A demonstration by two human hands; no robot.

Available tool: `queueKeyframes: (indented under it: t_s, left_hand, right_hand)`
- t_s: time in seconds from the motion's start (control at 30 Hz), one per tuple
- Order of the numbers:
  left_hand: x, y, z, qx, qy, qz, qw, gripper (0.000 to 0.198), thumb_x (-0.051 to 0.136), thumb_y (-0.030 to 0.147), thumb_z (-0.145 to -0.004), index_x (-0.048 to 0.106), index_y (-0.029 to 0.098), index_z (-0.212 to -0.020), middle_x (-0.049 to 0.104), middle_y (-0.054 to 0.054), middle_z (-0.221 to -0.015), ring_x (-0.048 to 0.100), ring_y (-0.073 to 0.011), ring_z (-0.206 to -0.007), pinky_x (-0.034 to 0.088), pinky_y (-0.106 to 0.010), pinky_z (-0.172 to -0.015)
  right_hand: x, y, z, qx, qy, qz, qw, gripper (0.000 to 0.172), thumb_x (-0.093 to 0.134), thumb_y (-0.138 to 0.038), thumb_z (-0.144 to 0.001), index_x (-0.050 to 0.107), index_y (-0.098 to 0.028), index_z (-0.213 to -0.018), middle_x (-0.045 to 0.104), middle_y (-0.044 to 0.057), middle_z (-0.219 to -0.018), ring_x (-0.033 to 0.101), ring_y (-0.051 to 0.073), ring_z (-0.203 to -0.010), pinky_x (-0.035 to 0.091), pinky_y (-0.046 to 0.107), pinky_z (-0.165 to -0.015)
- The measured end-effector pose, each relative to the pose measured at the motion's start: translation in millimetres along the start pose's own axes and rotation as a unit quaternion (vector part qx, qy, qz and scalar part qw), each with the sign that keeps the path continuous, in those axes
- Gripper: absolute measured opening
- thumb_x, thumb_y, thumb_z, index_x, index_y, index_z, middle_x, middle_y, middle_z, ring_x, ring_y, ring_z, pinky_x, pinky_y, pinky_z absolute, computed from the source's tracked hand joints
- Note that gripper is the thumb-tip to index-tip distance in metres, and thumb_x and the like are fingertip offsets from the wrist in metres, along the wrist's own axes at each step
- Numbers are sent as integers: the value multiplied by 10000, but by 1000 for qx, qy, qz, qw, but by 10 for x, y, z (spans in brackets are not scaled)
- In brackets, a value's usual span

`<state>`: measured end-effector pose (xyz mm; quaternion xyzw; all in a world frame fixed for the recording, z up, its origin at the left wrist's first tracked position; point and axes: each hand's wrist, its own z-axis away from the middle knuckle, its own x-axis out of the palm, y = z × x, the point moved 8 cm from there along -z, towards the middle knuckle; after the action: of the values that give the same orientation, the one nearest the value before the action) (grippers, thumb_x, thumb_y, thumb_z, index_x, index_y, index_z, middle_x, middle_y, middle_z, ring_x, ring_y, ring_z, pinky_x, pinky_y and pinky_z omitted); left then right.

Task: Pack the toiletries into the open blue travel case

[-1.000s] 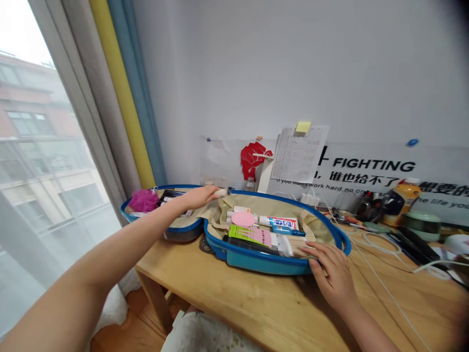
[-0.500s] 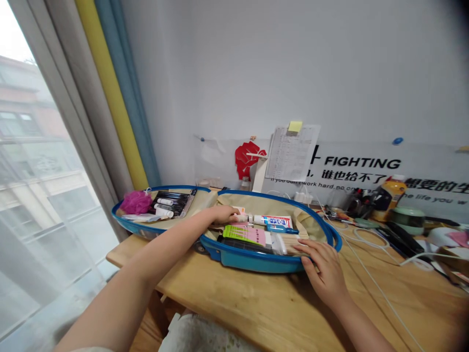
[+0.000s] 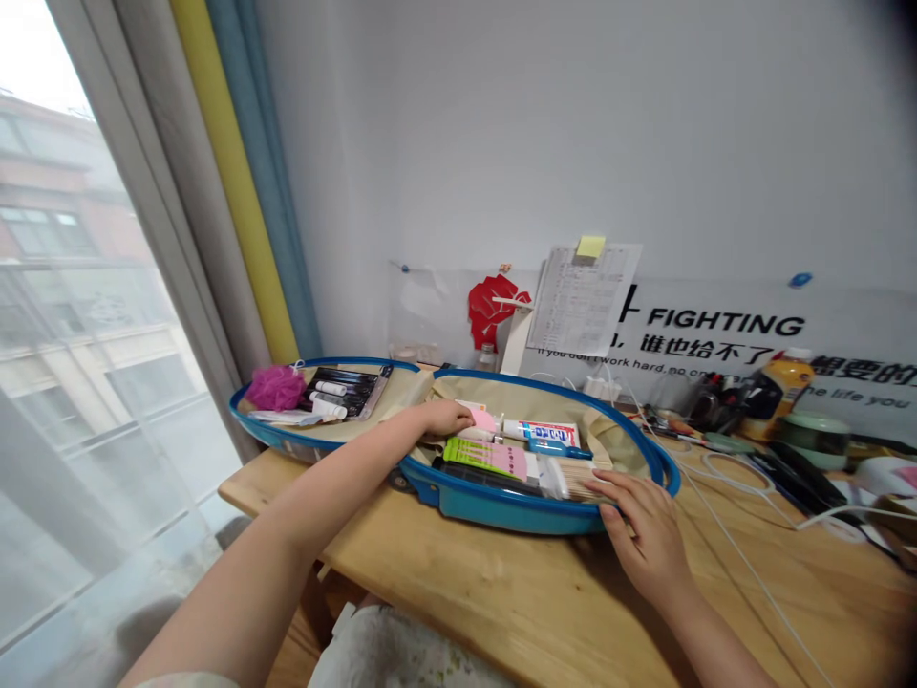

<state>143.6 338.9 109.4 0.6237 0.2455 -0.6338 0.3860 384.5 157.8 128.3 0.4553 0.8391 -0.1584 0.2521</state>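
Head view: left hand (image 3: pixel 448 418) palm-down in case (image 3: pixel 516 517), right hand (image 3: pixel 643 527) over rim (image 3: pixel 473 486).

Left hand (image 3: pixel 445 417) inside blue case (image 3: pixel 501 513), right hand (image 3: pixel 643 527) at rim (image 3: pixel 633 423)

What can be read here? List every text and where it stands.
"FIGHTING": wall banner
"谁也给不了" and "想要的": same banner
"If you", "work hard", "life you": same banner, line partly hidden
Too small or blurred: pinned sheet, red-and-white tube, green-and-pink packet, yellow bottle
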Motion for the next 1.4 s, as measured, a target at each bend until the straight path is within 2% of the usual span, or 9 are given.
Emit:
queueKeyframes:
  t_s: [0.2, 0.37, 0.6, 0.77, 0.93, 1.03, 1.13, 1.23, 1.4]
  left_hand:
    - [-79, -199, -96, -55, 58, -30, 996, 386, 350, 277, -951, 510, 187, -1290, 517, -107, -1332, 486, -214, -1216, 359, -326, -1038]
    - [-49, -363, -249, -81, 29, -40, 995, 353, 538, 358, -900, 532, 166, -1196, 555, -96, -1200, 575, -204, -1019, 505, -419, -860]
    - [-78, -415, -360, -87, 12, 6, 996, 331, 532, 361, -904, 544, 171, -1175, 560, -88, -1188, 578, -194, -1003, 511, -410, -848]
    - [-387, -501, -258, -104, 97, 95, 985, 224, 585, 267, -844, 604, 156, -1038, 641, -62, -1046, 596, -189, -963, 485, -322, -863]
    - [-672, -426, -39, -72, 144, 206, 965, 324, 491, 295, -876, 517, 153, -1167, 665, -57, -961, 626, -147, -869, 497, -254, -746]
    - [-608, -255, 126, -31, 102, 263, 959, 390, 519, 337, -864, 486, 174, -1217, 654, -19, -820, 618, -116, -720, 489, -231, -648]
    - [-369, -31, 280, 18, -4, 304, 953, 426, 576, 321, -817, 498, 190, -1215, 601, 24, -728, 585, -97, -657, 467, -210, -620]
    - [-162, 96, 389, 33, -79, 233, 969, 394, 563, 307, -810, 532, 199, -1188, 607, 21, -775, 585, -103, -701, 464, -213, -662]
    - [-167, 180, 426, 38, -19, 102, 994, 445, 644, 284, -742, 574, 211, -1175, 578, -66, -1219, 519, -217, -1130, 382, -321, -981]
  right_hand:
    - [-23, -27, -13, -3, 12, 2, 1000, 259, 415, -327, -888, 650, -268, -982, 675, 28, -1013, 607, 198, -935, 415, 379, -827]
    - [23, 36, 20, 11, -6, 2, 1000, 293, 401, -372, -886, 656, -270, -989, 674, 41, -1024, 608, 212, -955, 416, 399, -856]
    - [-24, -30, -14, -6, 4, 7, 1000, 270, 406, -348, -897, 646, -265, -988, 680, 36, -1012, 612, 201, -937, 418, 387, -839]
    - [-13, -20, -13, -4, -2, 2, 1000, 258, 415, -340, -896, 641, -264, -994, 675, 37, -1021, 605, 203, -948, 414, 389, -839]
    - [4, 6, 4, 6, -8, 0, 1000, 273, 410, -344, -892, 653, -265, -990, 673, 44, -1022, 601, 205, -952, 412, 393, -849]
    - [-8, -9, 1, 3, -1, 0, 1000, 270, 408, -338, -894, 653, -263, -981, 675, 37, -1021, 601, 199, -947, 408, 388, -851]
    - [4, 0, 2, 11, -4, -1, 1000, 295, 390, -358, -898, 656, -261, -978, 675, 42, -1021, 599, 201, -952, 410, 386, -844]
    - [11, 11, 10, 10, -3, 0, 1000, 294, 397, -367, -894, 658, -261, -979, 675, 43, -1024, 600, 203, -952, 411, 387, -839]
    - [9, 8, 16, 2, 2, 4, 1000, 289, 391, -356, -900, 654, -262, -977, 677, 42, -1016, 602, 203, -942, 408, 395, -840]
